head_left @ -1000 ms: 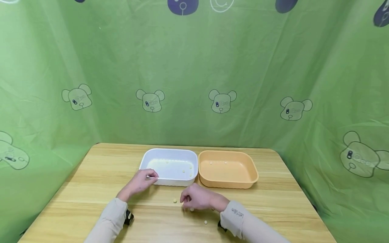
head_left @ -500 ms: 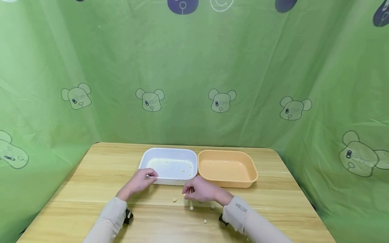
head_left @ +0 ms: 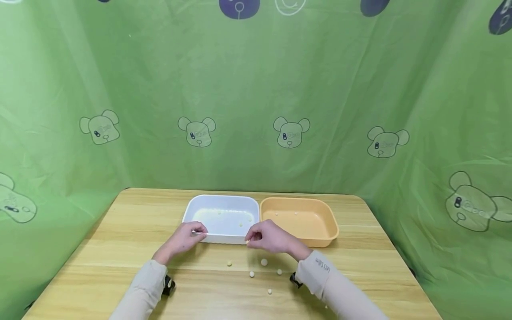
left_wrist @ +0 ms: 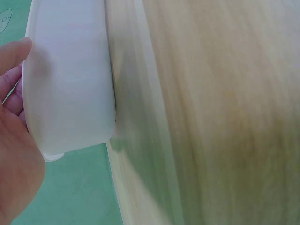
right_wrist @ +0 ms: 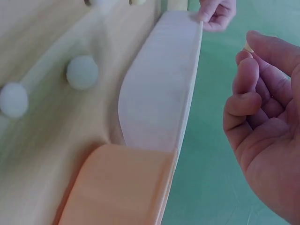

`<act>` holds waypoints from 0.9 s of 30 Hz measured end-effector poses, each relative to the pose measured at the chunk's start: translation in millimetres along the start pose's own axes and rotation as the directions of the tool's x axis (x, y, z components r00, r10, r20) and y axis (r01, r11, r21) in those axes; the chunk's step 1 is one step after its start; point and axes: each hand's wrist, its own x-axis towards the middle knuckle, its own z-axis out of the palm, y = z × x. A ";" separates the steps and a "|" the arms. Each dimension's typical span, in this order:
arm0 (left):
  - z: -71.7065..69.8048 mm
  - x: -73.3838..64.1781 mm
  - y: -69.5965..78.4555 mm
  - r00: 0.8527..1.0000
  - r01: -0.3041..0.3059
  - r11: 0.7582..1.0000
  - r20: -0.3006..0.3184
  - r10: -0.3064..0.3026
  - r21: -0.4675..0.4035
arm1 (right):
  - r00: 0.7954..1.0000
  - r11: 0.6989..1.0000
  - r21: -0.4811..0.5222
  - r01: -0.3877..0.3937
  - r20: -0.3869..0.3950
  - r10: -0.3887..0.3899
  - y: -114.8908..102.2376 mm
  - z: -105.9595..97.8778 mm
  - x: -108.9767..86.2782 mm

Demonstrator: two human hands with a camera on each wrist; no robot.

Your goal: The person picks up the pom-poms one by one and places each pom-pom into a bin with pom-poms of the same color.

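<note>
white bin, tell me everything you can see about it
The white bin looks like smooth plastic: an open-topped rectangle with rounded corners and a thin rim. It stands upright on the wooden table, close beside the orange bin, on the person's left. A few small pale pieces lie inside. The left hand grips its near rim toward the left corner, while the right hand hides part of its near right corner.
</note>
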 end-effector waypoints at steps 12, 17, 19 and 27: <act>-0.8 -0.7 1.5 1.000 -0.007 1.000 -0.001 0.007 0.003 | 0.993 0.995 0.019 -0.096 -0.067 0.097 10.2 -14.8 10.5; -0.3 0.3 0.8 1.000 -0.013 1.000 -0.006 0.013 0.007 | 0.991 0.993 0.035 -0.112 -0.073 0.115 14.6 -19.1 15.1; -0.1 0.9 0.1 1.000 -0.014 1.000 -0.006 0.014 0.010 | 0.990 0.993 0.045 -0.114 -0.075 0.117 15.5 -20.7 17.1; 0.4 0.6 -1.2 1.000 0.004 1.000 -0.002 -0.004 0.009 | 0.987 0.993 0.043 -0.107 -0.119 0.111 15.9 -23.7 26.8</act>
